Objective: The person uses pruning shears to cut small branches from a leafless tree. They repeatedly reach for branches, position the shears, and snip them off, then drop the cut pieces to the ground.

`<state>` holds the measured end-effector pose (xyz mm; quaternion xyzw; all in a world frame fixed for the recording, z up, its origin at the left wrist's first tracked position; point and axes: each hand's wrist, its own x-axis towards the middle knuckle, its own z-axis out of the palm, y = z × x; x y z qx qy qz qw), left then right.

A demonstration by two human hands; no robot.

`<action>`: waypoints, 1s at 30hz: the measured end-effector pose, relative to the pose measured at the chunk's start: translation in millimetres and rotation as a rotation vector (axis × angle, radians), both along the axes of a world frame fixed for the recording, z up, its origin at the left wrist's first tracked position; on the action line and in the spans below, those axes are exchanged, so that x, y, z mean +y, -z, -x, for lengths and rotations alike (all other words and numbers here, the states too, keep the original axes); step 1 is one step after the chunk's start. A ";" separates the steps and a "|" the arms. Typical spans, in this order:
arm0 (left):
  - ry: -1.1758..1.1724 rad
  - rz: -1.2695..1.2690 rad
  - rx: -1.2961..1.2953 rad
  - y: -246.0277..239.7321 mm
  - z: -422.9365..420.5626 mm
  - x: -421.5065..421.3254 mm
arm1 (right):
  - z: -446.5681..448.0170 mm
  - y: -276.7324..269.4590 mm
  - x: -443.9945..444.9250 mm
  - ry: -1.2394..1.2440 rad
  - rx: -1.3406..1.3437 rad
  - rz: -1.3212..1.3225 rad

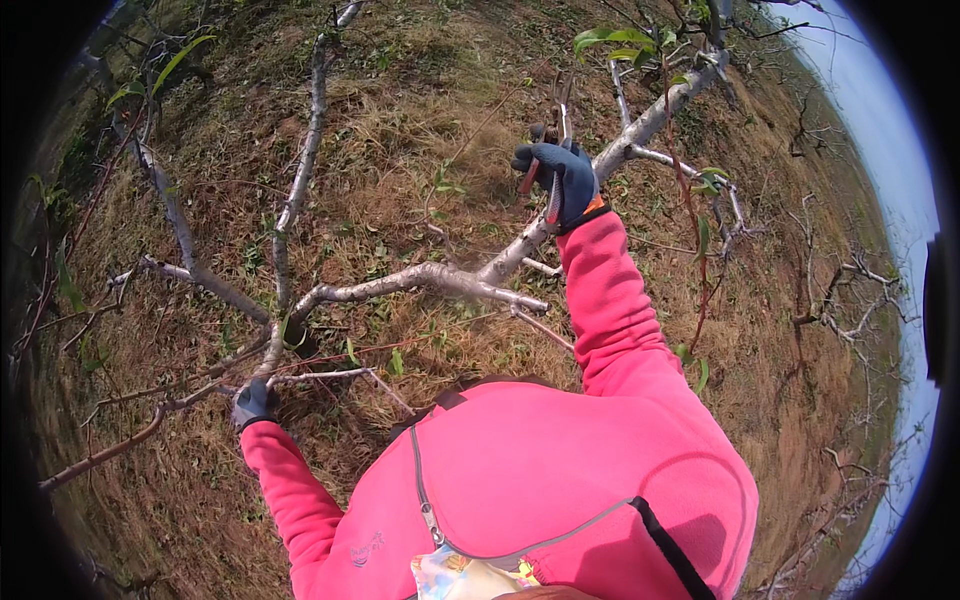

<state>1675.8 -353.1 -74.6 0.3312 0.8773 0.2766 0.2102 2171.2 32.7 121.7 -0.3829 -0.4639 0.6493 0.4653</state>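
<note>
My right hand (562, 176), in a dark rubber-coated work glove, grips a pair of pruning shears (562, 112) by its handles. The shears point away from me, beside a thick pale tree limb (630, 142). Low on the left, my left hand (255, 401), gloved in grey, is on a pale branch (271, 352) close to where several limbs meet; its fingers are mostly hidden. A cut stub (536, 304) juts from the forked limb in front of my chest.
Bare limbs rise at the left (176, 217) and centre (300, 172). A thin reddish shoot with leaves (686, 195) hangs right of my right arm. Dry grass (397, 135) covers the sloping-looking ground. More bare branches (862, 300) stand at the far right.
</note>
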 end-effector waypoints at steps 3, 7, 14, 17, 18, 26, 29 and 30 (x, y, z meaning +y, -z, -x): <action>-0.187 0.160 0.051 -13.6 -13.1 4.8 | 11.7 -11.1 27.1 -0.046 0.015 -0.046; -0.304 0.077 0.147 -18.8 -22.6 8.1 | 23.8 -21.5 59.6 -0.036 -0.075 -0.156; -0.377 0.092 0.022 -23.1 -25.0 9.4 | 18.4 -61.3 127.7 0.337 -0.275 -0.366; -0.372 0.058 -0.047 -26.1 -27.0 9.9 | 2.2 -85.5 143.1 0.337 -0.501 -0.460; -0.388 0.093 -0.006 -25.7 -26.7 10.5 | -1.0 -90.8 146.4 0.359 -0.561 -0.499; -0.345 -0.051 -0.067 -13.8 -21.8 8.0 | -11.3 -109.3 190.6 0.456 -0.917 -0.646; -0.329 -0.022 -0.052 -21.2 -26.1 8.0 | -12.3 -107.0 215.5 0.465 -0.958 -0.647; -0.318 -0.012 -0.045 -23.0 -27.2 8.6 | -12.3 -106.4 221.6 0.457 -0.911 -0.634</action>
